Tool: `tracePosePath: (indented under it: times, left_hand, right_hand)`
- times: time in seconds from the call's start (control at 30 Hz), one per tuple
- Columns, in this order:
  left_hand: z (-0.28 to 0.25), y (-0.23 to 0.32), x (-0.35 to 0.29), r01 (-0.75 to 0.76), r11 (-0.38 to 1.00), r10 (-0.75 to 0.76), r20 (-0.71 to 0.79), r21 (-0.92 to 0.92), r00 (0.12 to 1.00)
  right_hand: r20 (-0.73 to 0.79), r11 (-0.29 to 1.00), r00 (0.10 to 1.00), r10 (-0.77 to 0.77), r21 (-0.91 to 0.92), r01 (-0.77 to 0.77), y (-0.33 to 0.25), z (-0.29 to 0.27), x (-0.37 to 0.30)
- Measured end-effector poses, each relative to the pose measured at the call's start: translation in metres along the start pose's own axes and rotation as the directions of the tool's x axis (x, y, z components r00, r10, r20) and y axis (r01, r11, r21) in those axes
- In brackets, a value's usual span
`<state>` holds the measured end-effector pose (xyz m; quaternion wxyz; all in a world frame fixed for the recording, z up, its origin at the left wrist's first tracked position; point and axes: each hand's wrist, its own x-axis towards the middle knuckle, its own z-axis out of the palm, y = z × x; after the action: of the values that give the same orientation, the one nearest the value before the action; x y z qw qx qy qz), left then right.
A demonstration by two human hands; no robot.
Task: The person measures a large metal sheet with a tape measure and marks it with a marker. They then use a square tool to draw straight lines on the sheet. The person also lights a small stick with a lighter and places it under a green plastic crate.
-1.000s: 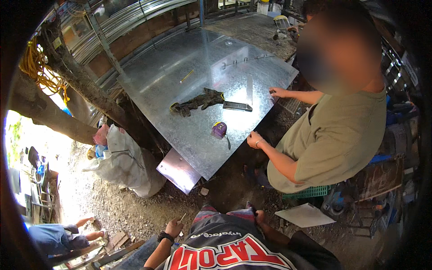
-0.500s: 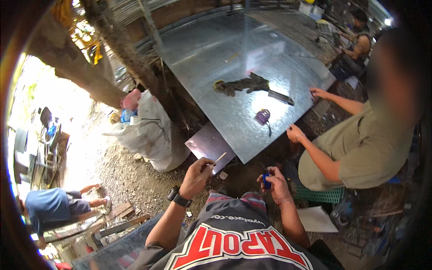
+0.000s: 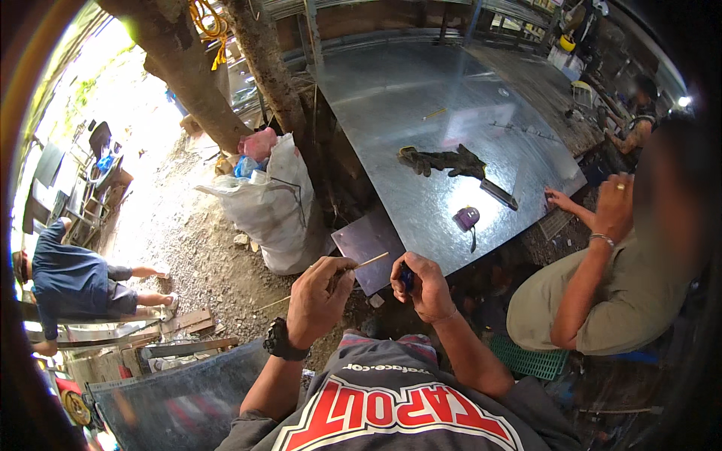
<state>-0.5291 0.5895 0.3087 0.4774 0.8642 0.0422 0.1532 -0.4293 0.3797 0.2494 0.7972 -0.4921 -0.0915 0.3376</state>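
My left hand (image 3: 320, 301) is closed on a thin wooden stick (image 3: 374, 259), its pale tip pointing right and its other end showing left of my wrist. Just to the right, my right hand (image 3: 427, 289) is closed around a small dark-blue object (image 3: 407, 278) whose kind I cannot make out. A small gap parts the stick's tip from the right fingers. Both hands are raised in front of the near corner of a large shiny metal sheet (image 3: 406, 188). On it lie a dark work glove (image 3: 444, 160), a dark long-handled tool (image 3: 499, 194) and a purple tape measure (image 3: 466, 219).
A co-worker in an olive shirt (image 3: 579, 301) stands at the right, one hand at the sheet's edge. A white sack (image 3: 271, 210) stuffed with bags stands left of the sheet, by tree trunks. Another person (image 3: 79, 270) is at far left. A green crate (image 3: 530, 357) sits low right.
My hands have come closer together and up, with the stick's tip now near the right fingers. The co-worker's nearer hand has lifted off the sheet's edge. The whole view has shifted.
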Motion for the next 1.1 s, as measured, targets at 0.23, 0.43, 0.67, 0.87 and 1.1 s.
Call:
tracePosePath:
  times: [0.23, 0.43, 0.67, 0.87, 1.1]
  left_hand:
    - [-0.010, 0.006, -0.006, -0.075, 0.992, 0.077, -0.021, 0.102, 0.997]
    - [-0.018, 0.008, -0.007, -0.110, 0.983, 0.118, -0.044, 0.145, 0.992]
    - [-0.024, 0.005, -0.012, -0.113, 0.981, 0.123, -0.055, 0.156, 0.991]
    - [-0.030, 0.005, -0.011, -0.140, 0.965, 0.162, -0.085, 0.223, 0.983]
    - [-0.039, 0.002, -0.005, -0.185, 0.917, 0.242, -0.125, 0.354, 0.962]
  right_hand:
    - [-0.020, 0.983, 0.985, -0.173, -0.068, 0.172, 0.001, 0.019, 0.004]
    - [-0.055, 0.964, 0.968, -0.244, -0.123, 0.236, 0.000, 0.031, 0.009]
    - [-0.003, 0.953, 0.966, -0.257, -0.164, 0.253, -0.001, 0.044, 0.012]
    - [0.005, 0.956, 0.973, -0.231, -0.187, 0.227, 0.000, 0.051, 0.016]
    - [0.065, 0.918, 0.959, -0.276, -0.279, 0.283, 0.013, 0.047, 0.023]
